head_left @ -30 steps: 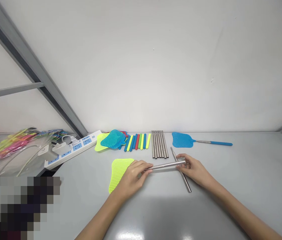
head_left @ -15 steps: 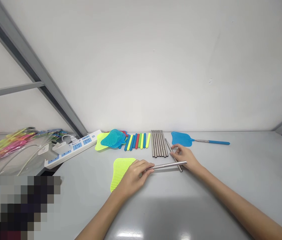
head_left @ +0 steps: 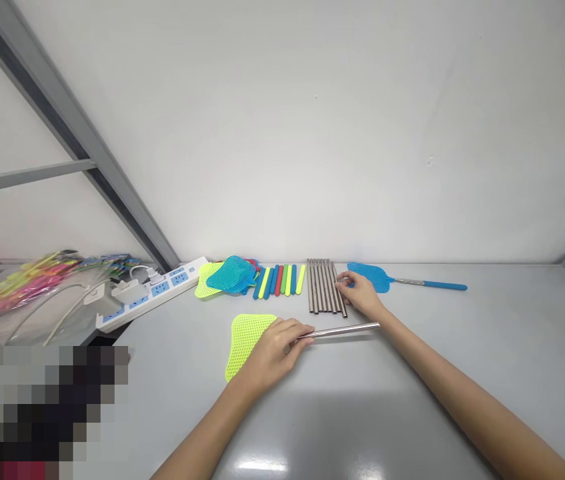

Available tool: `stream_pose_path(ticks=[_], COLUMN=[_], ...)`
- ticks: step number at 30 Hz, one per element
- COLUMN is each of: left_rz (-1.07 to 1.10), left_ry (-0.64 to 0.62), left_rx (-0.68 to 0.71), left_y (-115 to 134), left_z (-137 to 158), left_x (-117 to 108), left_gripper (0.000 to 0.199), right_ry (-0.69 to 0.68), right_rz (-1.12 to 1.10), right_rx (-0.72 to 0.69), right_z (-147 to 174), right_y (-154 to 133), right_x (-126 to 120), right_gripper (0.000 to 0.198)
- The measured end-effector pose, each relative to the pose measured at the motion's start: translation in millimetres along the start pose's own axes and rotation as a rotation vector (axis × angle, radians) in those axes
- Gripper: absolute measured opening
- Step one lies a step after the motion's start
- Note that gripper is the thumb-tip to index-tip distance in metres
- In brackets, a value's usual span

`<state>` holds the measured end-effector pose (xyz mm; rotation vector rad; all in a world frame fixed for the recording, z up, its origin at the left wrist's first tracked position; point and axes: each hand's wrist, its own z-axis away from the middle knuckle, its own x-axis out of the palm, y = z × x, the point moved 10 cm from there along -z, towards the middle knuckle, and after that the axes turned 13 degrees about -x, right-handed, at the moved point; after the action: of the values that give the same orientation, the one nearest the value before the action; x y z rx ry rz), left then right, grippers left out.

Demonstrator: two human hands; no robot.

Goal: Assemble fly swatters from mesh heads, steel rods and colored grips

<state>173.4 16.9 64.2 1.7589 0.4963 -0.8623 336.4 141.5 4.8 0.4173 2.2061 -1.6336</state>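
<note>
My left hand (head_left: 285, 347) is closed around one end of a shiny metal tube (head_left: 347, 329), which points to the right above the table. A yellow-green perforated fly swatter head (head_left: 247, 340) lies partly beneath that hand; whether it joins the tube is hidden. Farther back, my right hand (head_left: 357, 292) pinches another metal tube (head_left: 341, 297) at the right side of a row of several like tubes (head_left: 319, 287). This tube lies slightly slanted against the row. Just beyond the right hand is a blue fly swatter (head_left: 375, 277) with a metal shaft and blue handle.
Left of the tubes lie several coloured handle sleeves (head_left: 282, 280) and a pile of swatter heads (head_left: 232, 275). A white power strip (head_left: 149, 298) with plugs and cables stands at the left, beside bagged colourful items (head_left: 27, 283). A wall rises behind the table.
My right hand has moved the loose slanted tube back and left, up against the row. My left hand still holds its tube in nearly the same place. The whole view has shifted slightly.
</note>
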Motion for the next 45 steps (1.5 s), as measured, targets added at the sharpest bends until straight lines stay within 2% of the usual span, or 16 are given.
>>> stream_pose_path(ticks=[8,14,22,25,30,34,38,41,45], left_rz=[-0.005,-0.020,-0.019,-0.009,0.002,0.003,0.001,-0.007,-0.019], left_ry=[-0.028,-0.038,0.000,0.044,0.099,0.120,0.109,0.090,0.070], left_rx=[-0.009,-0.020,-0.006,0.009,0.028,0.036,0.046,0.054,0.057], left_y=[0.3,-0.6,0.2,0.6,0.3,0.5,1.8,3.0,2.9], left_z=[-0.2,-0.4,0.4,1.3,2.7,3.2,3.6,4.3,4.4], left_x=[1.7,3.4,-0.3,-4.9,-10.6,-13.0,-12.2,-10.6,-8.9], left_gripper=[0.024,0.022,0.021,0.021,0.020,0.019,0.018,0.019,0.020], right_ry=[0.006,0.019,0.166,0.117,-0.042,-0.188,-0.277,-0.305,-0.316], right_rz=[-0.164,-0.267,-0.392,-0.451,-0.550,-0.583,-0.630,-0.656,-0.627], right_rx=[0.058,0.035,-0.001,-0.008,-0.009,-0.023,0.016,0.095,0.111], right_z=[6.9,8.1,1.0,-5.1,-11.7,-17.9,-26.2,-30.4,-34.1], right_y=[8.0,-1.6,-10.9,-20.5,-47.3,-62.7,-64.0,-59.1,-56.9], right_x=[1.8,2.9,-6.0,3.1,29.5,52.8,74.5,88.7,98.1], right_gripper=[0.031,0.030,0.021,0.022,0.017,0.042,0.062,0.068,0.068])
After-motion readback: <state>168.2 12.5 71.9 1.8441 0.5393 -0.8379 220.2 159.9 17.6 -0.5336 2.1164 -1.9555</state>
